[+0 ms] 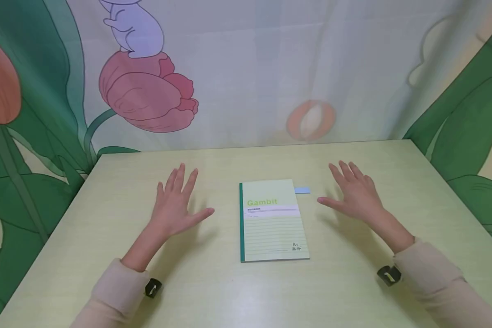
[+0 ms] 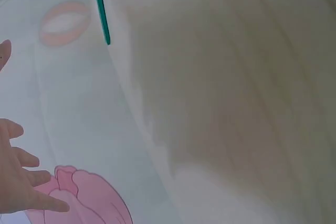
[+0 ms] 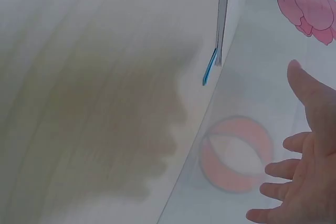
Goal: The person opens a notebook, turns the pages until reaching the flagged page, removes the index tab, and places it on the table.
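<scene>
A closed notebook with a pale green cover and dark green spine lies flat in the middle of the table, "Gambit" printed on it. From its right side, near the top, sticks out a blue tab. To the left of the notebook, my left hand hovers over the table, fingers spread and holding nothing. My right hand is held on the other side, fingers straight, its thumb pointing toward the blue tab. In the left wrist view the green spine shows edge-on; the right wrist view catches the notebook's page edge.
The light wooden table carries the notebook. Behind it hangs a pale curtain printed with a rabbit, a pink tulip and green leaves. A small black wrist device sits at the left cuff, another at the right.
</scene>
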### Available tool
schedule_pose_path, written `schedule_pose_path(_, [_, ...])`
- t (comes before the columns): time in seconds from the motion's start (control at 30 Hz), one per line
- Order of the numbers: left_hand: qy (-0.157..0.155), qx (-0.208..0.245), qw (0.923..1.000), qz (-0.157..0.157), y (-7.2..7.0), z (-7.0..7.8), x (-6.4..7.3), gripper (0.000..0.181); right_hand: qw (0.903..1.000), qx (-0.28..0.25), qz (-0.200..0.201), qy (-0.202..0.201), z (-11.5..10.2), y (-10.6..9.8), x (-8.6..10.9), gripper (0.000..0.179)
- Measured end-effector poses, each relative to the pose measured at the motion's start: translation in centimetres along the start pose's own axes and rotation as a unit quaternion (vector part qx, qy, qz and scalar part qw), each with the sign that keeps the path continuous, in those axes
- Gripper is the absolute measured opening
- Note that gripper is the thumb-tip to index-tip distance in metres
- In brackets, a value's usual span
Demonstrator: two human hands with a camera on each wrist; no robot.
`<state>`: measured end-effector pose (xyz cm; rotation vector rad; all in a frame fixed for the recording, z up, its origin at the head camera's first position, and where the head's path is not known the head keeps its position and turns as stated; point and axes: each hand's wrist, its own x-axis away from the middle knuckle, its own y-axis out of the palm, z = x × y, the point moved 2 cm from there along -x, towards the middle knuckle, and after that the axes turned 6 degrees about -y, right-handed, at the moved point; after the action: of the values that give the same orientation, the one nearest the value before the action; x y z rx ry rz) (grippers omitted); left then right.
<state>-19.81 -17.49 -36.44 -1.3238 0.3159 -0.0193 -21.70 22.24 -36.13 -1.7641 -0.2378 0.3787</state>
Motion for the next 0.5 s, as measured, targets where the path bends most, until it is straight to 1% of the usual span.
schedule_pose_path(0.17, [0.025, 0.013, 0.9996, 0.005, 0.7, 0.8, -0.3, 0.095, 0.9996, -0.027, -0.002, -0.010, -0.4, 0.6, 0.0, 0.086])
schedule_pose_path(0.4, [0.061, 0.034, 0.9976, 0.006, 1.8, 1.9, -0.7, 0.089, 0.9964, -0.083, -0.015, -0.011, -1.1, 1.5, -0.1, 0.075])
schedule_pose_path(0.47, [0.068, 0.035, 0.9971, 0.002, 2.1, 2.2, -0.8, 0.088, 0.9950, -0.095, -0.025, -0.014, -1.3, 1.9, -0.2, 0.072])
schedule_pose_path(0.5, [0.069, 0.036, 0.9969, -0.006, 2.3, 2.3, -0.8, 0.089, 0.9945, -0.099, -0.031, -0.014, -1.4, 2.1, -0.3, 0.071])
